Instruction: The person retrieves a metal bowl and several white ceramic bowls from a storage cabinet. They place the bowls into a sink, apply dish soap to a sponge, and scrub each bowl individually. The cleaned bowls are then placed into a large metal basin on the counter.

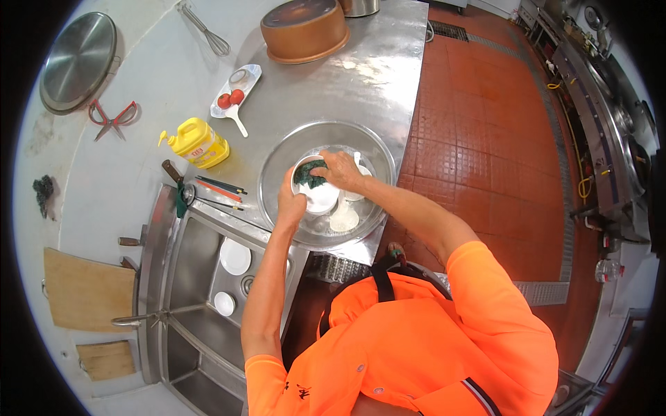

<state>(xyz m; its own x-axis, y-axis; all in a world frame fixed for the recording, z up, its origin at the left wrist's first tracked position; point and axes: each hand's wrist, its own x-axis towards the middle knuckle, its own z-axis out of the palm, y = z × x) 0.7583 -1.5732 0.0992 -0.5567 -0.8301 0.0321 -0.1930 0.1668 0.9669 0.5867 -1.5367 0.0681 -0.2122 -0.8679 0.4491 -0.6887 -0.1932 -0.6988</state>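
Note:
My left hand (pixel 291 203) grips the rim of a white bowl (pixel 320 201) on its left side, thumb toward the front. Fingers of my right hand (pixel 341 170) are closed on a dark green scouring pad (pixel 306 176), pressed inside the same bowl. Both hands are over a wide metal basin (pixel 377 151) on the steel counter. A white ladle-like spoon (pixel 344 218) lies in the basin in front of the bowl. Partly hidden behind my right hand is another white dish (pixel 362 182) with a spoon handle beside it.
Left of the basin stand a yellow jug (pixel 199 143) and several chopsticks (pixel 220 191). Farther back are a tray (pixel 250 78) with two tomatoes and a copper-coloured pot (pixel 305 33). The sink (pixel 201 256) at lower left holds white dishes (pixel 235 256). Red scissors (pixel 111 119) hang on the wall.

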